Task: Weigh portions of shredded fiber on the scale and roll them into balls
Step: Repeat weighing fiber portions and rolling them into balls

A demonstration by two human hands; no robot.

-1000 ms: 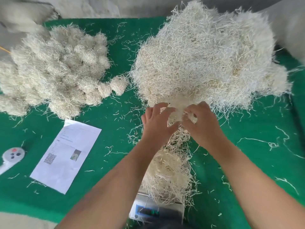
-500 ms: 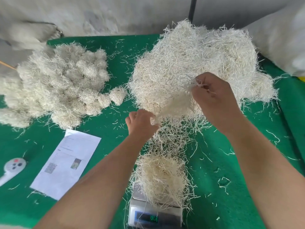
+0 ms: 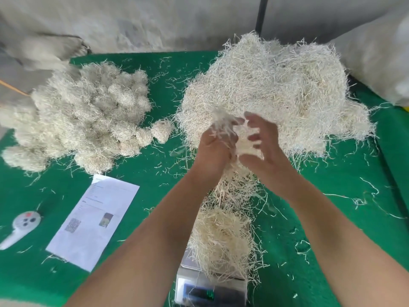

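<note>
Both hands meet in front of me: my left hand (image 3: pixel 213 149) and right hand (image 3: pixel 262 144) cup one pale tuft of shredded fiber (image 3: pixel 240 138) between curled fingers, blurred, at the near edge of the one big loose heap of straw-coloured fiber (image 3: pixel 272 89). One more fiber portion (image 3: pixel 221 238) sits on the single silver digital scale (image 3: pixel 210 289); green digits lit, unreadable. One pile of rolled fiber balls (image 3: pixel 86 114) far left, too many to count. One white printed sheet (image 3: pixel 94 220) with QR code and small photo, text illegible. One white handheld remote (image 3: pixel 23 224). All on the green felt mat (image 3: pixel 55 273).
</note>
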